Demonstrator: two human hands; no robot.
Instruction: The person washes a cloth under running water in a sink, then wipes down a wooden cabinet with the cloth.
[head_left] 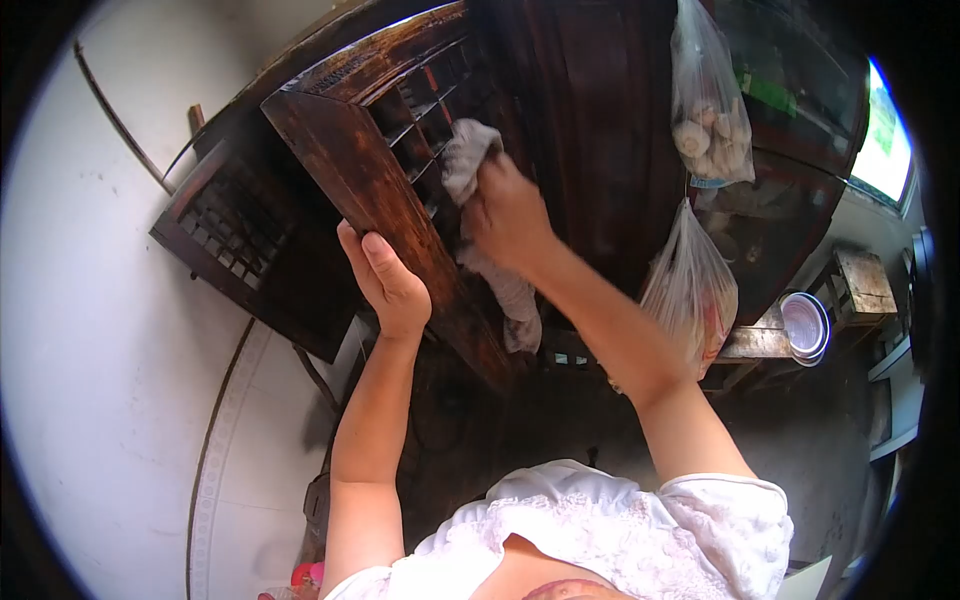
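Observation:
A dark wooden cabinet door [335, 160] with a latticed panel stands swung open before me, its brown finish worn along the frame. My left hand [392, 290] grips the frame's near edge, with the thumb on the edge and part of the fingers hidden behind the wood. In my right hand [508, 215] is a bunched greyish-white cloth [470, 160], held against the lattice bars. The cloth's loose end dangles below the fist, over the lower frame.
A second latticed door [230, 230] hangs open at left, near the white wall [90, 330]. Two plastic bags, one holding pale round items [712, 140] and one lower down [690, 290], hang at right. Beyond them are a metal basin [805, 328] and a wooden stool [865, 280].

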